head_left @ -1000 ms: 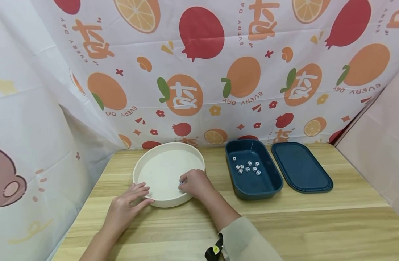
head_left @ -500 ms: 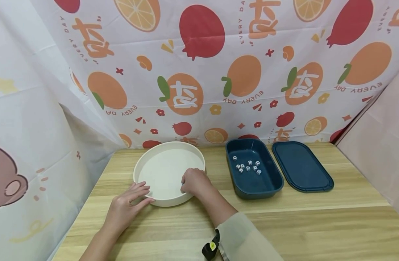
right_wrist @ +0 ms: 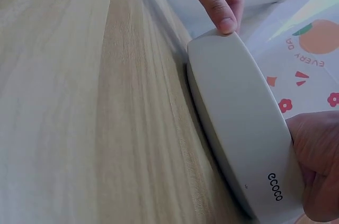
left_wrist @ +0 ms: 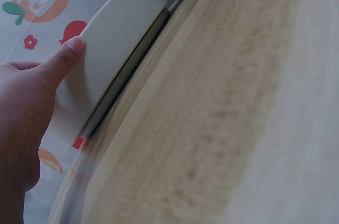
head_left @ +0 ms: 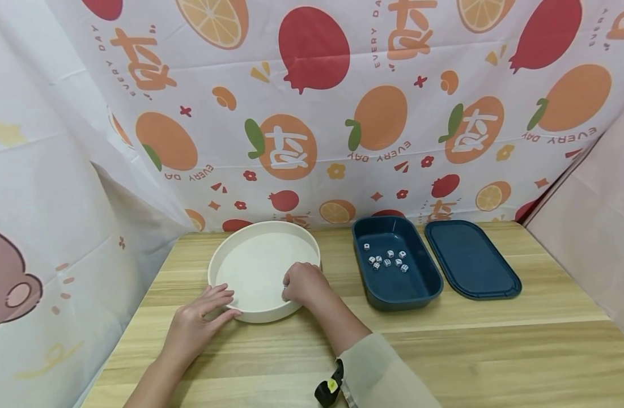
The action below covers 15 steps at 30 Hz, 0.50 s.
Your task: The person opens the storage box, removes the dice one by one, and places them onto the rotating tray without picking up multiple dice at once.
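A round cream tray (head_left: 263, 266) with a low wall stands on the wooden table. My left hand (head_left: 196, 320) rests at its front left rim, thumb on the edge and the other fingers reaching loosely over the inside. In the left wrist view the thumb (left_wrist: 69, 54) touches the top of the wall. My right hand (head_left: 308, 285) is inside the tray near the front right, fingers curled around dice (head_left: 284, 287). Only a sliver of them shows; how many cannot be seen. To the right, several white dice (head_left: 387, 262) lie in a dark blue rectangular box (head_left: 400, 294).
The box's dark blue lid (head_left: 472, 260) lies flat on the table (head_left: 495, 351) to its right. A fruit-print curtain (head_left: 337, 119) hangs right behind the table. Pale cloth walls (head_left: 51, 170) close in the left and right sides.
My right hand has shifted slightly right, and its fingers have closed further over the dice, which showed more a second ago. The left hand, tray and box have stayed put.
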### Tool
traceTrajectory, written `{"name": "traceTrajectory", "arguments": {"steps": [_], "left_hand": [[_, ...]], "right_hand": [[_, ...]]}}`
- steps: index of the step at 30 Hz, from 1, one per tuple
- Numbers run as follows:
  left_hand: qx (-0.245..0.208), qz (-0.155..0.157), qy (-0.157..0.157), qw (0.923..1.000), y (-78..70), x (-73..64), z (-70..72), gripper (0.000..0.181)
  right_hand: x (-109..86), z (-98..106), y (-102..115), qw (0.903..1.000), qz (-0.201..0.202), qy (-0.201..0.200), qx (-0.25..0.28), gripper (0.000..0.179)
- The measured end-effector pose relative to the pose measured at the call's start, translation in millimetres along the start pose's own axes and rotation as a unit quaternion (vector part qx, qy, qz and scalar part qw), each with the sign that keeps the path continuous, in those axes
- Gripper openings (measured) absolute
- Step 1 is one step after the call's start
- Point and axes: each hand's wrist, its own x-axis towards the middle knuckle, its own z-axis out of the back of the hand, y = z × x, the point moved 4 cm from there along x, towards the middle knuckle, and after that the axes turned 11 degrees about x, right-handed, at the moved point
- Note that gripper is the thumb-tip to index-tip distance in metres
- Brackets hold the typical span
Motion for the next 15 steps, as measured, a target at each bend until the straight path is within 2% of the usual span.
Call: {"name": "traceTrajectory", "arguments": {"steps": [4, 10, 15], "left_hand": [[-0.001, -0.001, -0.001, 1.0000, -0.1, 0.4, -0.3, 0.038], [0.001, 0.001, 0.000, 1.0000, 1.7, -0.4, -1.5, 0.037], [-0.001, 0.009, 0.012, 0.9999, 3.4, -1.4, -1.8, 0.037]], "right_hand": [[-2.1, -1.0, -2.9, 0.9989, -0.002, -0.022, 0.042, 0.018], [-6.4, -3.3, -7.8, 0.9927, 0.052, -0.076, 0.078, 0.028], [-9.9, -2.7, -13.2, 0.9857, 0.074, -0.086, 0.125, 0.037]]}}
